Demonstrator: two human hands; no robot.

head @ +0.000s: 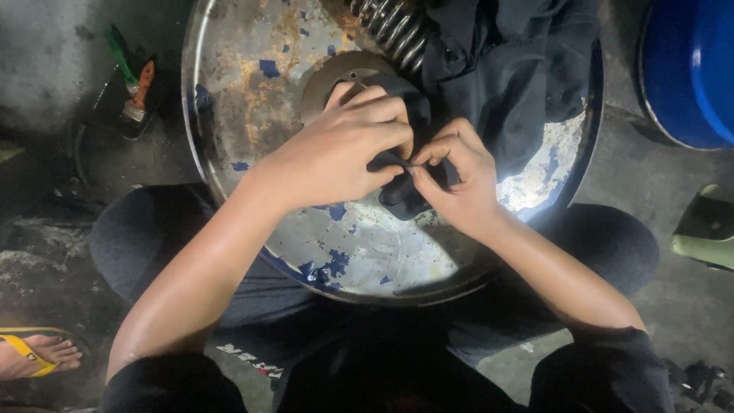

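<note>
My left hand (336,149) and my right hand (457,177) meet over a small black rubber-like part (401,193) on top of a rusty round metal drum lid (260,84). Both hands pinch the black part between fingers and thumbs. Under my left hand lies a round metal disc (336,73). A coil spring (394,27) sits at the lid's far edge, next to a dark cloth (520,69) heaped on the right half of the lid.
A brush with an orange handle (138,95) and a green tool (118,50) lie on the concrete floor at left. A blue barrel (692,69) stands at top right, a green sandal (707,226) at right. Another person's foot in a yellow sandal (34,356) is at bottom left.
</note>
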